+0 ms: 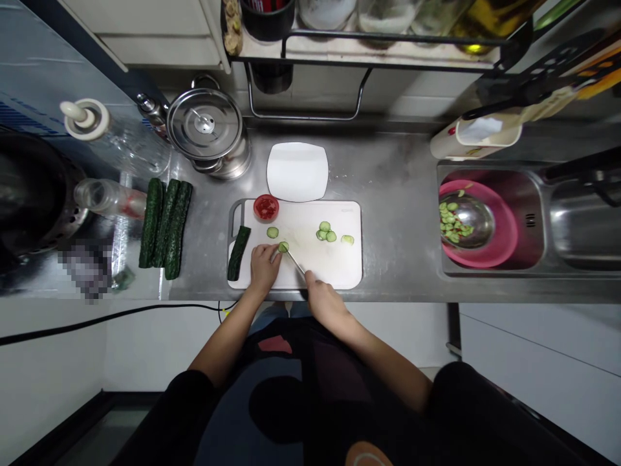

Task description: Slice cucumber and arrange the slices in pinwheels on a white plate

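On the white cutting board point(339, 268) my left hand point(263, 266) is curled over a short cucumber piece point(283, 246), fingers closed on it. My right hand point(324, 299) grips a knife point(295, 261) whose blade points up-left and touches the cucumber's cut end. Loose cucumber slices point(326, 232) lie mid-board, one more slice point(272, 232) sits nearer my left hand. A cucumber half point(239, 253) lies at the board's left edge. A tomato half point(266, 207) rests at the board's top left corner.
Three whole cucumbers point(165, 226) lie left of the board. A white plate point(297, 171) and a lidded steel pot point(209, 133) stand behind it. The sink point(533, 220) on the right holds a pink basin point(495, 255) with a steel bowl of vegetable pieces. Bottles stand far left.
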`<action>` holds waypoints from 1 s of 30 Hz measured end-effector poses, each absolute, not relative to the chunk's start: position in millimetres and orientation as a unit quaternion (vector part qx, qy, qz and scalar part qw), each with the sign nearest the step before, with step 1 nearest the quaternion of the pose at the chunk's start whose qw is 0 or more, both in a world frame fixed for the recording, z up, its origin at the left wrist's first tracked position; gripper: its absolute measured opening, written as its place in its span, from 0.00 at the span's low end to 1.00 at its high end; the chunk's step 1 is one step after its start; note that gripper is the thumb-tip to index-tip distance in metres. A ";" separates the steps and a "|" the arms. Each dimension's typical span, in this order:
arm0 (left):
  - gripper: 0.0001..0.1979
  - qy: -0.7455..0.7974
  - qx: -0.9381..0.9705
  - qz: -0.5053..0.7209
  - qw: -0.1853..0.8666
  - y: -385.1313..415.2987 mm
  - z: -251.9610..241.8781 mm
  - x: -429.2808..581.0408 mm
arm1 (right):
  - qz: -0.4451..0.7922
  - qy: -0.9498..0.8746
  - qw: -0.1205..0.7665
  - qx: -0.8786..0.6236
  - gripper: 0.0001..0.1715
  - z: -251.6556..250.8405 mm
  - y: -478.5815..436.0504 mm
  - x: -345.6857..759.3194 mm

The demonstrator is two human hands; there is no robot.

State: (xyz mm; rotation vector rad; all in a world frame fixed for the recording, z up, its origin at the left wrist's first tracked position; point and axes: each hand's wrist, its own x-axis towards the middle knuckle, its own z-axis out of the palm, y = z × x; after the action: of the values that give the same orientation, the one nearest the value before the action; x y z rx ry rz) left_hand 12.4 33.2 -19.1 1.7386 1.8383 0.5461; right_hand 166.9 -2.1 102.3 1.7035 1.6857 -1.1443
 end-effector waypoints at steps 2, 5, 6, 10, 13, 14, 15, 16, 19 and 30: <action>0.11 0.684 0.645 0.203 0.274 33.1 -19.6 12.5 | -0.417 0.618 0.241 0.621 0.27 102.5 -1.1 166.9; 0.11 0.685 0.644 0.203 0.273 33.0 -20.5 12.4 | -0.415 0.621 0.244 0.619 0.28 102.8 0.2 166.9; 0.11 0.685 0.644 0.203 0.273 33.0 -20.7 12.2 | -0.414 0.621 0.245 0.618 0.28 102.8 0.5 166.7; 0.11 0.682 0.647 0.205 0.272 33.2 -20.6 11.6 | -0.416 0.618 0.243 0.621 0.27 102.6 1.3 165.9; 0.11 0.682 0.647 0.204 0.273 33.1 -19.9 11.5 | -0.423 0.616 0.242 0.619 0.28 103.0 1.8 165.6; 0.11 0.682 0.647 0.203 0.274 33.1 -19.7 11.5 | -0.425 0.615 0.244 0.618 0.28 103.3 2.0 165.5; 0.11 0.682 0.647 0.202 0.274 33.1 -19.6 11.6 | -0.425 0.615 0.245 0.617 0.29 103.5 2.2 165.5; 0.11 0.683 0.646 0.201 0.274 33.1 -19.6 11.6 | -0.425 0.614 0.245 0.618 0.29 103.7 2.4 165.3; 0.11 0.684 0.646 0.201 0.272 33.3 -19.7 11.7 | -0.427 0.611 0.241 0.621 0.28 102.9 3.2 164.2; 0.11 0.680 0.654 0.197 0.267 34.4 -20.6 11.1 | -0.454 0.595 0.232 0.622 0.25 96.6 -1.0 168.6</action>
State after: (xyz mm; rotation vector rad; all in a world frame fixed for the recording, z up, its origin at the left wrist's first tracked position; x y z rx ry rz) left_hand 11.1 34.4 -20.6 1.7655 1.8353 0.5305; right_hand 168.6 -1.0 96.6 1.7096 1.6348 -1.2469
